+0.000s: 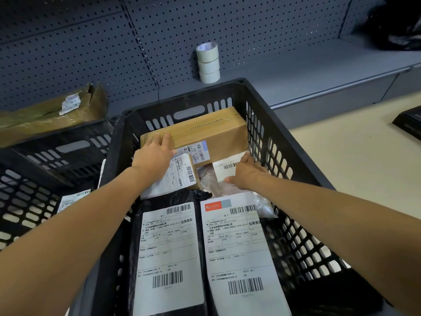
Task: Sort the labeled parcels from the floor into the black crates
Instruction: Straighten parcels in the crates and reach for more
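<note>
A black slotted crate (268,124) fills the middle of the view and holds several labeled parcels. A long brown cardboard box (211,131) lies across its far end. My left hand (155,153) rests flat on the box's left end, fingers spread. My right hand (247,172) presses on a clear plastic bag parcel (211,181) with a white barcode label, right of centre. Two black bag parcels with large white labels (170,247) (241,242) lie side by side at the near end. Another labeled box (180,176) sits under my left wrist.
A second black crate (45,169) stands to the left with one labeled parcel (70,201) inside. Behind it lies a torn brown parcel (52,112). Three stacked tape rolls (208,62) stand on the grey shelf (319,71) by the pegboard. A black item (407,124) lies on the floor at right.
</note>
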{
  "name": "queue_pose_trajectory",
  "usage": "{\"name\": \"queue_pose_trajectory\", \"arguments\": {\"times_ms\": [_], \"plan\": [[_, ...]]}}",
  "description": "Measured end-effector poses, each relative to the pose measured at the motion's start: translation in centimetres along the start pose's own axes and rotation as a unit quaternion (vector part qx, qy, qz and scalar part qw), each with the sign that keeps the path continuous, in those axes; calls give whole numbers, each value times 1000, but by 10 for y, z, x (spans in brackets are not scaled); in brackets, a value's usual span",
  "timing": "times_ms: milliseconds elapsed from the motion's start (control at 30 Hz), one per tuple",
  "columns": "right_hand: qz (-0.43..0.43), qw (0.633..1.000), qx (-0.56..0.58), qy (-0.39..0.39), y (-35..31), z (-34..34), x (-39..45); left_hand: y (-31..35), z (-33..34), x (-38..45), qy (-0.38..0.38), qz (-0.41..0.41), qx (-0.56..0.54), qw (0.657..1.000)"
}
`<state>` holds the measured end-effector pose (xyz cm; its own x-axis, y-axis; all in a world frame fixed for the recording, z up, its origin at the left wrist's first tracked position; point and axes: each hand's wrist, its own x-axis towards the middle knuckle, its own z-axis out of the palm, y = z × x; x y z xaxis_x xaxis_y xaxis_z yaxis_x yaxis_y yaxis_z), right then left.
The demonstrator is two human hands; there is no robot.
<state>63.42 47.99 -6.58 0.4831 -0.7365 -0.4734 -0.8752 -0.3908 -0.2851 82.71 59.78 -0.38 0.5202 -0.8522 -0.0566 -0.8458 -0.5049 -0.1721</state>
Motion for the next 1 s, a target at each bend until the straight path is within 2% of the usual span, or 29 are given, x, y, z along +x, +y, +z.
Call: {"name": "queue_pose_trajectory", "arguments": {"times_ms": [267,400,500,567,700,833,933,1000], "plan": [[-24,1000,3,-6,-5,-21,-19,-6,-13,-1,-35,-5,-31,999],[-93,996,14,14,-5,-27,-27,4,-27,-3,-13,-10,-41,999],[-164,984,-7,65,-3,-37,-33,19,-42,-5,3,-4,-42,999],[-210,975,6,76,-5,-52,-37,31,-53,-4,47,9,-58,997],[-291,949,115,46,-7,-91,-44,59,-78,-4,168,32,-132,976],[-309,916,213,141,8,-126,-54,90,-102,-2,223,46,-160,961],[-301,870,320,222,33,-140,-53,116,-116,3,234,64,-159,957],[-282,860,339,258,56,-148,-47,137,-123,7,232,80,-163,956]]}}
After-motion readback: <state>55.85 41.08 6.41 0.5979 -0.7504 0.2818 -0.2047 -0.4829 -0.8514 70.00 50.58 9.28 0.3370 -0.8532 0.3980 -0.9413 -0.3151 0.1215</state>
